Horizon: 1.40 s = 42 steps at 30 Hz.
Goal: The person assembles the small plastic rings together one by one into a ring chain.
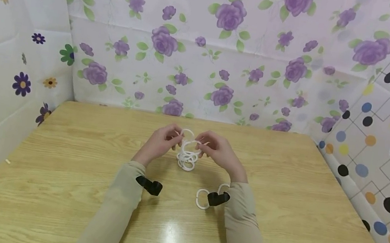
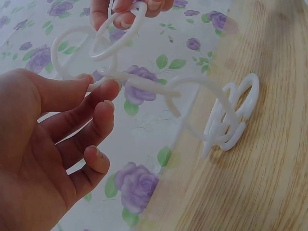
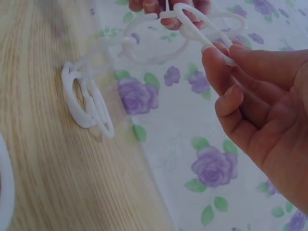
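A linked bunch of white rings (image 1: 187, 157) is held up over the table (image 1: 279, 218), lower links bunched at the tabletop. 1 ring is pinched pretty narrow, thumb to forefinger, by the left hand (image 1: 162, 141); another's pinched likewise by the right hand (image 1: 219, 150). 2 spare rings (image 1: 197, 198) are partly covered by a black wrist camera (image 1: 218, 199).

The rings (image 2: 144, 84) look smooth plastic, the table (image 1: 285, 223) glossy wood, the sleeves (image 1: 115, 210) matt cloth.
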Motion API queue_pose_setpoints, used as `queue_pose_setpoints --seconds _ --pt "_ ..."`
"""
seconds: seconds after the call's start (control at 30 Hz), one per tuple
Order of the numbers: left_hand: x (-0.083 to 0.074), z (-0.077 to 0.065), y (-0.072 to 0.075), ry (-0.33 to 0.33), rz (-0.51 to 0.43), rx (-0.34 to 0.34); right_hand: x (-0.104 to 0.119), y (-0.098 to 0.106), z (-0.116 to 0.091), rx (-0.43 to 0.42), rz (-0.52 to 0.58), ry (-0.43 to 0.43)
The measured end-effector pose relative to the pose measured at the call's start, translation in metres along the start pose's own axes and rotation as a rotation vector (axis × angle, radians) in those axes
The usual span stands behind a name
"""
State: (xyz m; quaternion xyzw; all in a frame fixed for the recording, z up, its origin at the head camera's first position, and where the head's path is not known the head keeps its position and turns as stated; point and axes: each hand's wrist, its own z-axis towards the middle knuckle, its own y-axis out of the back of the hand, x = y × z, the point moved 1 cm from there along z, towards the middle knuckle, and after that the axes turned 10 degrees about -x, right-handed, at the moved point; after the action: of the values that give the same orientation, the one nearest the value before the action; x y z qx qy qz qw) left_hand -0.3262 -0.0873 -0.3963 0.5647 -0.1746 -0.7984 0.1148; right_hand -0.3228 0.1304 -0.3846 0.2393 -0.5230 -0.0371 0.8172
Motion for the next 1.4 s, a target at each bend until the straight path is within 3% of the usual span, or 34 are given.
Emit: queue_pose_setpoints --seconds 0.8,1.4 --pt "-0.0007 -0.0011 0.0038 -0.041 0.040 0.028 -0.0027 0.0024 -0.0009 -0.017 0.021 -0.047" --pt "-0.0010 0.0004 0.0033 -0.052 0.059 0.024 0.0000 0.0023 -0.0002 0.001 0.054 -0.020"
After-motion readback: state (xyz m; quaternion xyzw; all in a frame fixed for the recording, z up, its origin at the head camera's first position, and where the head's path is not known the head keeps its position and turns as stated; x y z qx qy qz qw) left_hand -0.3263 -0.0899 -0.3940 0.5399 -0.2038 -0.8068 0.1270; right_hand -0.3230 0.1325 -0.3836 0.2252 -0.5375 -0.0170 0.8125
